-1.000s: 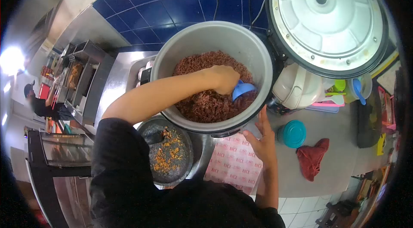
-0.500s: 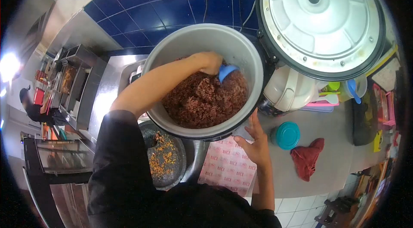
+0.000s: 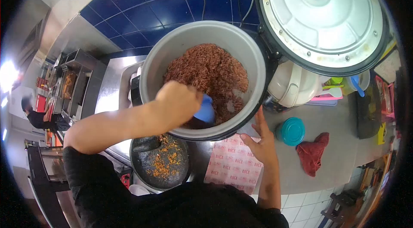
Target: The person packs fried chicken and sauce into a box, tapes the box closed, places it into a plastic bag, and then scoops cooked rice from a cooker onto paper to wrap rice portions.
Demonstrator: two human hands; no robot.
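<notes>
A large grey pot [image 3: 148, 51] holds a heap of reddish-brown cooked grain [image 3: 206, 66]. Inside its near left part, my left hand [image 3: 180, 101] is closed around a blue scoop [image 3: 205, 109], whose bowl is low at the near side of the grain. My right hand [image 3: 263, 144] has its fingers spread, with the fingertips at the pot's outer near right side. Below the pot lies a sheet of pink printed paper [image 3: 234, 163], just left of my right hand.
The pot's round lid [image 3: 318, 17] stands raised at upper right, above a white cooker [image 3: 290, 86]. A teal-lidded jar [image 3: 292, 131] and red cloth [image 3: 312, 154] lie right. A stone mortar [image 3: 161, 165] with orange crumbs is lower left. Far left, a person [image 3: 38, 114] stands.
My left hand has moved with the blue scoop from the far right part of the grain towards the near left side of the pot. My right hand has stayed by the pot.
</notes>
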